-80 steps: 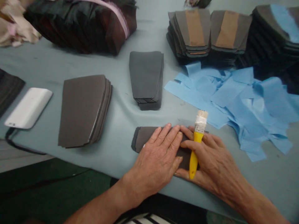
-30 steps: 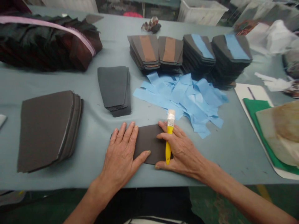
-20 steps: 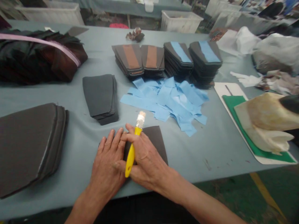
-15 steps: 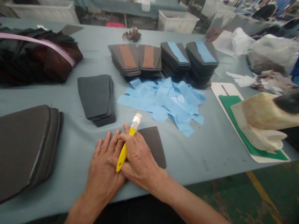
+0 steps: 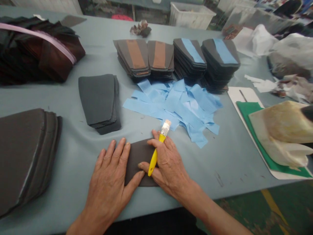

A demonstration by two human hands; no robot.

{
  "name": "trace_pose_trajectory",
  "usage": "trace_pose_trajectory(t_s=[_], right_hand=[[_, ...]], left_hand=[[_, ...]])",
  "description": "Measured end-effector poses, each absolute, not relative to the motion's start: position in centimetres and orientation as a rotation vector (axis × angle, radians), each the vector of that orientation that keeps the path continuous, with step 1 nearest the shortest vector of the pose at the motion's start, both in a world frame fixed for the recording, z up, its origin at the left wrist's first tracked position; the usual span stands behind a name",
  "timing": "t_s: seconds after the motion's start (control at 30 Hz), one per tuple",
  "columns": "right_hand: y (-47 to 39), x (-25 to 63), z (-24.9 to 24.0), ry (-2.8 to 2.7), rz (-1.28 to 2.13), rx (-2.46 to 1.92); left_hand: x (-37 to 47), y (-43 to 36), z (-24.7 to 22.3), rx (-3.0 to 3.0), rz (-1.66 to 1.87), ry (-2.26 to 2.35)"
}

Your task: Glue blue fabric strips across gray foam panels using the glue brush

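Note:
A dark brown flat panel (image 5: 139, 156) lies on the table under both hands. My left hand (image 5: 110, 174) rests flat on its left edge, fingers stretched out. My right hand (image 5: 168, 160) lies over its right part and holds a brush (image 5: 153, 160) with a yellow handle, bristles pointing up and away from me. The thumbs of the two hands nearly meet over the panel. Beyond the brush tip spreads a heap of light blue strips (image 5: 181, 101). To the left stands a small stack of dark grey panels (image 5: 97, 101).
Stacks with brown strips (image 5: 134, 55) and with blue strips (image 5: 192, 50) stand behind the heap. Large brown panels (image 5: 22, 156) are piled at left, below a dark bundle (image 5: 49, 55). A stained, pale container (image 5: 281, 124) lies on a green mat (image 5: 246, 107) at right.
My right hand has slid right with the brush, away from my left hand, uncovering the panel's middle. My left hand has stayed flat. The view has shifted slightly.

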State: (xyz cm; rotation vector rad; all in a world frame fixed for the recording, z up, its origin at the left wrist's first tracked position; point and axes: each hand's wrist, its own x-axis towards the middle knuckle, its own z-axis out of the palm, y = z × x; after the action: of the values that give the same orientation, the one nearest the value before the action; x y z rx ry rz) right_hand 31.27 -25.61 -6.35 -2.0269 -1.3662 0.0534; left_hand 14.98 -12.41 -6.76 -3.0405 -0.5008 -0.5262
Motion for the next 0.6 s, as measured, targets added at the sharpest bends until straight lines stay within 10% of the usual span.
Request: trace_pose_trajectory(t_s=[0.6], right_hand=[[-25.54, 31.19, -6.94, -1.436, -0.068, -2.052]], left_hand=[[14.01, -12.32, -7.22, -3.418, -0.669, -0.740]])
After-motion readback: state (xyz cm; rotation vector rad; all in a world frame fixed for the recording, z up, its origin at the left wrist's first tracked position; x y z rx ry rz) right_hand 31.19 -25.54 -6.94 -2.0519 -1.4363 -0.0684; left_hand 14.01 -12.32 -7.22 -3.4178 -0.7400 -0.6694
